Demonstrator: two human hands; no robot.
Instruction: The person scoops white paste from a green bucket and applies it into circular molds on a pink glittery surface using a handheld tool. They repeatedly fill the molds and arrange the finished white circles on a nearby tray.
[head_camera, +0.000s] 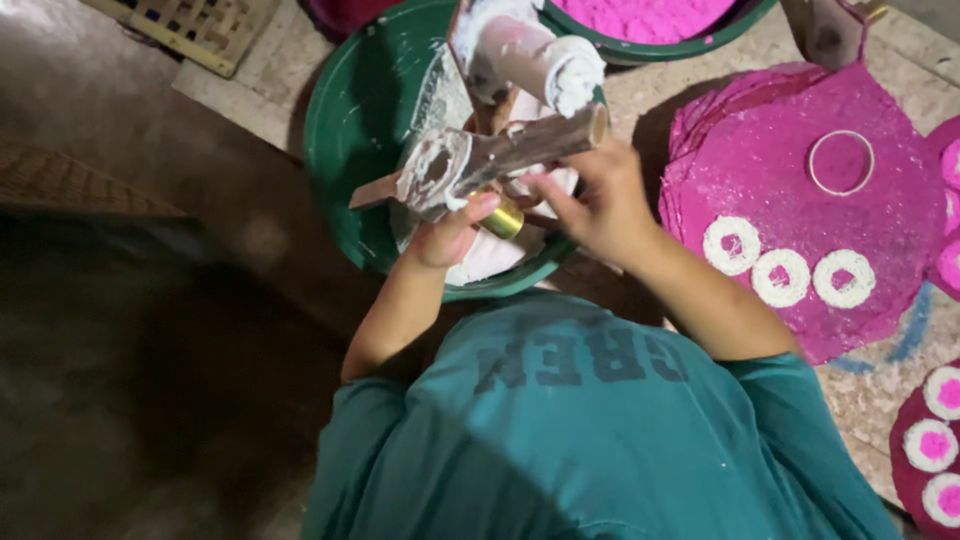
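My left hand (445, 235) is closed around a small brass ring (505, 217), thumb on its rim, just under a powder-caked metal and wood tool (480, 160). My right hand (600, 200) grips that tool near its round wooden end. Both hands are over a green basin (345, 130) that holds white powder. A thick white-coated cylinder (530, 50) sticks up at the basin's far side. My teal shirt fills the bottom of the view.
To the right, a round pink powder patch (800, 130) on the floor carries three white powder rings (780, 277) and a thin ring mould (840, 162). A second green basin of pink powder (650, 20) stands behind. More pink-and-white discs (935, 445) lie at bottom right; a woven basket (200, 25) at top left.
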